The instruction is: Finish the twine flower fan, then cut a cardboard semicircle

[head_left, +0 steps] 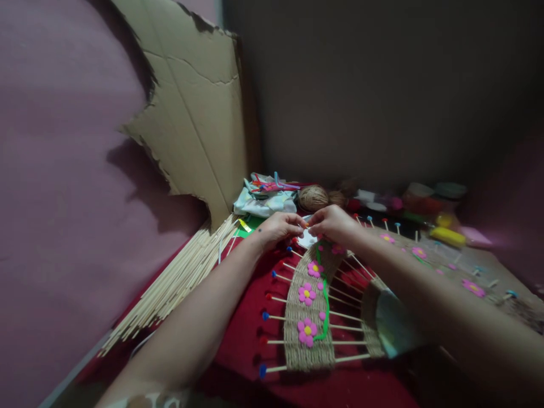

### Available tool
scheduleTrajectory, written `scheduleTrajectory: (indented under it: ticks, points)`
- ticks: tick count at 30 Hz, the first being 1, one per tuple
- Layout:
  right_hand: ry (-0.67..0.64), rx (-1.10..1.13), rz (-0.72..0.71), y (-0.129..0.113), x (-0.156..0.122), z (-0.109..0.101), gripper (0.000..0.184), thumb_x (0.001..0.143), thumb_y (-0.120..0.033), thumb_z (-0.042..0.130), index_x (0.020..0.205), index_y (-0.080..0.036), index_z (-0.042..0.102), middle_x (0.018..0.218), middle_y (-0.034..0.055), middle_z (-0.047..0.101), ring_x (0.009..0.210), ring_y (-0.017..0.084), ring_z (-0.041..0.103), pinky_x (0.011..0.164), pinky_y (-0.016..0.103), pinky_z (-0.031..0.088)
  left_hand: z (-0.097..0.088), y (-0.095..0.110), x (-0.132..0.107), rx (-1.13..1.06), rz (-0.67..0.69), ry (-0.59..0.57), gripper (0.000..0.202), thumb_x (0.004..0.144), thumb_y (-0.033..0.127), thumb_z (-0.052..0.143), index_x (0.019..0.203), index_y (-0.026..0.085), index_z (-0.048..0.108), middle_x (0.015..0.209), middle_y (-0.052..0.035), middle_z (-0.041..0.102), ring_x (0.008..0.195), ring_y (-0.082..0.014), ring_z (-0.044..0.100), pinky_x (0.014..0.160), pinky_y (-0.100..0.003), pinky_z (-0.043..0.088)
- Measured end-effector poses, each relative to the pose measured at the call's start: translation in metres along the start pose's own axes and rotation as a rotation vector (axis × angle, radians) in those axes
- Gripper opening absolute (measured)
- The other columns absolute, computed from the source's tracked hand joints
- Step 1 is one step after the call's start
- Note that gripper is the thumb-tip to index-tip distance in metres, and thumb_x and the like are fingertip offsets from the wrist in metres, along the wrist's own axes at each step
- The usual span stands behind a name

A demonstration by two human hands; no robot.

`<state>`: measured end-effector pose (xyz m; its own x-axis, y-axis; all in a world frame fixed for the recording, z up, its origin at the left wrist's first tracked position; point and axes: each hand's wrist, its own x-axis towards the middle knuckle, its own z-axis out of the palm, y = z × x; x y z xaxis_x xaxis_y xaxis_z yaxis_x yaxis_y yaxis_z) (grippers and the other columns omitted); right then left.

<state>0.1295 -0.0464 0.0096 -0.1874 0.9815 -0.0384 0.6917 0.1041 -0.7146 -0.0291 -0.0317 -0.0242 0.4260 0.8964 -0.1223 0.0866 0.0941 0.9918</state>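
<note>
Both hands are seen joined at the far rim of the woven fan (304, 340), laid on red cloth (242, 345).
A small item (306, 227) is pinched between left hand (278, 226) and right hand (334, 222); it is too hidden by fingertips to be identified.

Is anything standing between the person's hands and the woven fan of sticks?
Nothing visible does. The left hand and the right hand are at the far edge of the woven fan, fingertips meeting there; what they pinch is too small to tell.
</note>
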Motion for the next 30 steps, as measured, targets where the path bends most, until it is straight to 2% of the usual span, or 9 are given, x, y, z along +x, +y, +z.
scheduleTrajectory:
  ticks: [14, 21, 30]
  points:
    - [0.091, -0.040, -0.046, 0.005, -0.003, 0.005, 0.014, 0.063, -0.018, 0.061, 0.072, -0.013, 0.070, 0.037, -0.0037, 0.046, 0.035, 0.007, 0.039, 0.042, 0.022, 0.032, 0.003, 0.004, -0.005, -0.041, -0.072, -0.006, 0.012, 0.062, 0.006, 0.066, 0.072, 0.011, 0.063, 0.056, -0.0010, 0.063, 0.039, -0.0046, 0.047, 0.040, -0.016, 0.033]
    - [0.131, -0.057, -0.074, 0.009, 0.000, 0.008, 0.016, 0.061, -0.018, 0.062, 0.075, -0.013, 0.070, 0.042, -0.0014, 0.052, 0.037, 0.008, 0.043, 0.041, 0.022, 0.032, 0.001, -0.003, 0.001, -0.050, -0.066, -0.032, 0.013, 0.062, 0.007, 0.069, 0.073, 0.011, 0.063, 0.057, -0.0016, 0.064, 0.044, -0.0072, 0.054, 0.043, -0.017, 0.039]
    - [0.166, -0.111, -0.122, 0.011, 0.000, 0.012, 0.011, 0.061, -0.016, 0.061, 0.066, -0.013, 0.070, 0.046, 0.0012, 0.057, 0.041, 0.009, 0.047, 0.042, 0.020, 0.031, 0.003, -0.003, -0.001, -0.016, -0.044, -0.050, 0.012, 0.062, 0.009, 0.067, 0.071, 0.011, 0.061, 0.058, -0.0018, 0.062, 0.047, -0.0096, 0.057, 0.049, -0.022, 0.046]
